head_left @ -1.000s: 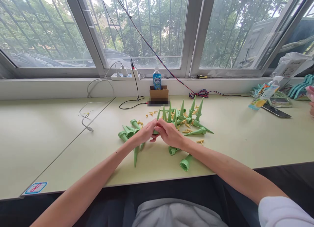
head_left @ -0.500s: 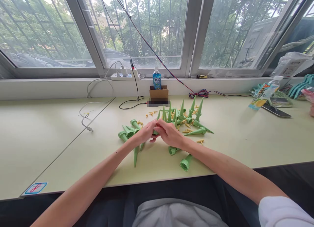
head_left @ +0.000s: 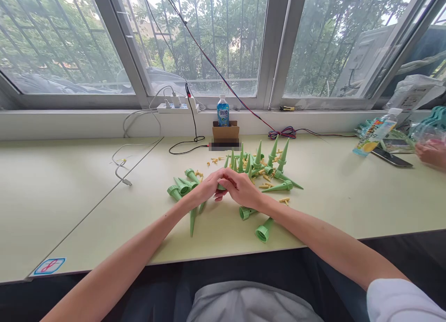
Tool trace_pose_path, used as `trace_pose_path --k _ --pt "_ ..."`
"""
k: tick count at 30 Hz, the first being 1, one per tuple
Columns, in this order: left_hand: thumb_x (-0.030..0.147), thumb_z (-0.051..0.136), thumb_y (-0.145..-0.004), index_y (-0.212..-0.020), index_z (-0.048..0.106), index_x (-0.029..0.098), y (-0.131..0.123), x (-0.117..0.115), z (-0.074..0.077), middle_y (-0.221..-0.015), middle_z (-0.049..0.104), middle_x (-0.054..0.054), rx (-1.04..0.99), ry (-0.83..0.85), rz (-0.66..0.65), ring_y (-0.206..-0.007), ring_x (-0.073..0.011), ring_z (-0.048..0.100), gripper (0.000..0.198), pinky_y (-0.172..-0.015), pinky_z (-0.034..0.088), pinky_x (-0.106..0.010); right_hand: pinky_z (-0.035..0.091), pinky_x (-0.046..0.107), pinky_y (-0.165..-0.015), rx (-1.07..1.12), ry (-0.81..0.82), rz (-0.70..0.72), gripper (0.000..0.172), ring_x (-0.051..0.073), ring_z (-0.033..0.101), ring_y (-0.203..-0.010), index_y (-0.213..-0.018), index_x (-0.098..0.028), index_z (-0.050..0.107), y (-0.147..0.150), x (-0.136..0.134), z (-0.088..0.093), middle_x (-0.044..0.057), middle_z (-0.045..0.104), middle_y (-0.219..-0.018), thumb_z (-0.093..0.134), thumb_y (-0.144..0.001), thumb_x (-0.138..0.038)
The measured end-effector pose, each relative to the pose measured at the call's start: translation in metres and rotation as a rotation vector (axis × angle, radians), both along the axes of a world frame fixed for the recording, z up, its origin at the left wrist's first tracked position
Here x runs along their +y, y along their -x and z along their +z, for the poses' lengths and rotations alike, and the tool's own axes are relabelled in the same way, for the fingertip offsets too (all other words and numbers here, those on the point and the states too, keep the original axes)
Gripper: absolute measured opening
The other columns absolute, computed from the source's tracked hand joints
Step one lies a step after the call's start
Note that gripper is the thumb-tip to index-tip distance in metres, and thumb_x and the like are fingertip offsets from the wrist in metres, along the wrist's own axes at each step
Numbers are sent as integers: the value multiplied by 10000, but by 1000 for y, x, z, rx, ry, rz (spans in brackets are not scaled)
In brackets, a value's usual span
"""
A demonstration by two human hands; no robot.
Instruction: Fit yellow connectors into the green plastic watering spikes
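My left hand (head_left: 209, 185) and my right hand (head_left: 240, 187) meet at the middle of the table, fingers closed around a green plastic watering spike (head_left: 221, 187). Only a bit of its green body shows between them; the rest is covered by my fingers. Behind my hands, several green spikes (head_left: 272, 154) stand point up. Small yellow T-shaped valves (head_left: 266, 186) lie scattered among them. To the left of my left hand is a cluster of lying spikes (head_left: 173, 192). Under my right forearm, another spike (head_left: 262, 233) shows its threaded open end.
A blue-labelled bottle (head_left: 223, 112) stands by a small cardboard box (head_left: 226, 132) at the back. Cables (head_left: 281, 133) run along the wall. On the right are a tilted drink bottle (head_left: 378, 131), a phone (head_left: 392, 157) and another person's hand (head_left: 434, 155) at a plastic bag.
My two hands stay together at the same place, with only slight finger movement. At the far right, another person's hand has come into view.
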State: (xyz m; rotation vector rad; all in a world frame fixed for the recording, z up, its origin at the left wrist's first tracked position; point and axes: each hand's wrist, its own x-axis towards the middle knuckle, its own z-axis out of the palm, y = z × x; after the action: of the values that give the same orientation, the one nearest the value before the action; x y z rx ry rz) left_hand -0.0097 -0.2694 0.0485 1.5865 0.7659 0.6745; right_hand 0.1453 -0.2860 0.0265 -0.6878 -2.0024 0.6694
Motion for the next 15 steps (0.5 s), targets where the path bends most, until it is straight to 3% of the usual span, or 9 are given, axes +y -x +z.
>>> trace_pose_path --k 15 --pt "390 414 -926 -767 451 179 0 -2 0 -676 459 24 -42 64 12 -484 -63 341 267 -465 359 -230 461 214 -594 11 -12 -41 223 115 648 -634 -815 -211 430 0 1 -1 -16 659 -715 423 -994 -344"
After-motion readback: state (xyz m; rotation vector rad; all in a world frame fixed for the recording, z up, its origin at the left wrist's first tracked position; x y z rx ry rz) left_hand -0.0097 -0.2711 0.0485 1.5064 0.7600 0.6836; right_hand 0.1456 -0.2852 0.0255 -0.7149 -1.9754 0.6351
